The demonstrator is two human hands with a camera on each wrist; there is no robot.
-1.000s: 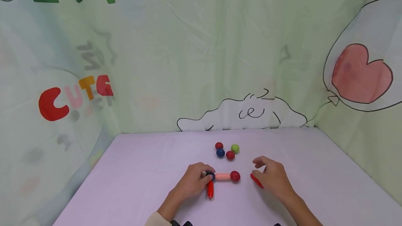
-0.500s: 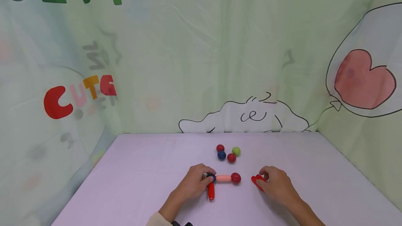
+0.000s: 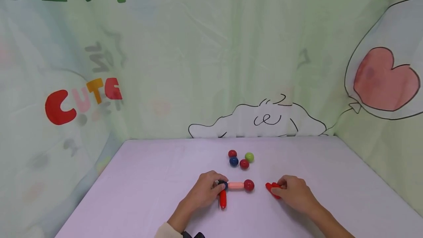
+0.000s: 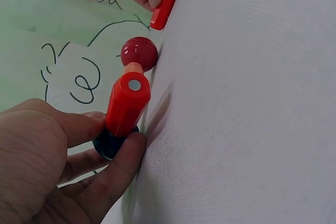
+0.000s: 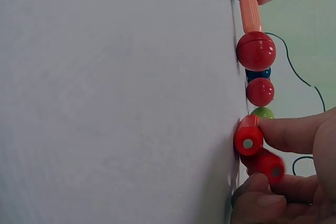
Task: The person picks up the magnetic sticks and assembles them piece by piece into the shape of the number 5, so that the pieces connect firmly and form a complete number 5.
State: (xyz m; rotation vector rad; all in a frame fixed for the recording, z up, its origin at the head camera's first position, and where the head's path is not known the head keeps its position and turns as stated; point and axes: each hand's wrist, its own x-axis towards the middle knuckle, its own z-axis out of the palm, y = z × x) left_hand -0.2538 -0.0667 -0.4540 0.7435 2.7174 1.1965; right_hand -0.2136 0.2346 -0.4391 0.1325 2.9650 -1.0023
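Glossy red plastic rods (image 3: 273,189) sit pinched in my right hand (image 3: 294,195), while my left hand (image 3: 203,192) pinches the smooth dark-blue ball (image 3: 224,185) joining two rods.

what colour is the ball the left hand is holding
Dark blue. The ball under the left hand joins the pink rod; the head view shows it best.

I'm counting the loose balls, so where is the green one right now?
In the head view the small glossy green ball lies on the lilac tablecloth, rightmost of four loose balls, just behind the dark red ball and beyond both hands.
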